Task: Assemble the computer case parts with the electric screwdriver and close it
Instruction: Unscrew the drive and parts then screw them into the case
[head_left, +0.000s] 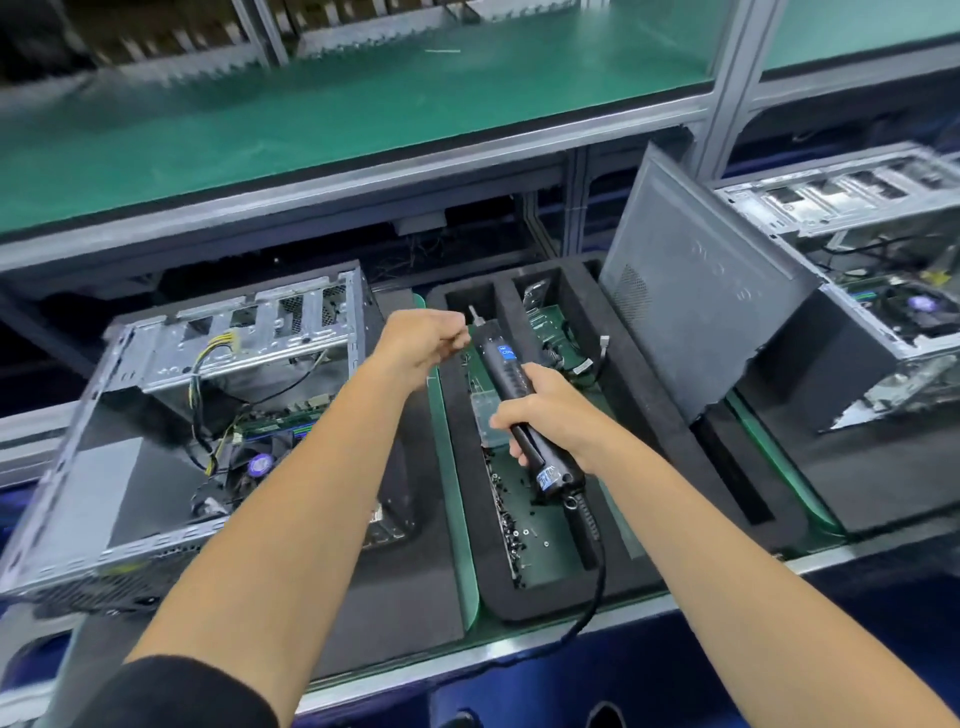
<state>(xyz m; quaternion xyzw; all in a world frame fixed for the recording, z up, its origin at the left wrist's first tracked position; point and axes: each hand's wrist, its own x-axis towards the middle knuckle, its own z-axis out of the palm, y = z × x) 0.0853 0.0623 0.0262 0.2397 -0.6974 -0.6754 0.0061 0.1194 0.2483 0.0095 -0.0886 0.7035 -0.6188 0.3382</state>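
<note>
left hand (421, 340): raised forward, fingers curled, fingertips pinched together | right hand (553, 415): fingers wrapped around a held tool handle, knuckles up | both forearms bare, extended forward, dark sleeve at left elbow

Factory workstation, aluminium-profile frame (724, 98) w/ uprights at right. Upper shelf (322, 104) covered in green mat, black edge strip, lies across top of view. Behind it, dim racking w/ toothed metal rails (208, 67), blurred. Lower bench (519, 652) metal-edged, dark blue front panel below. Even overhead light, soft shadows under shelf.
</note>
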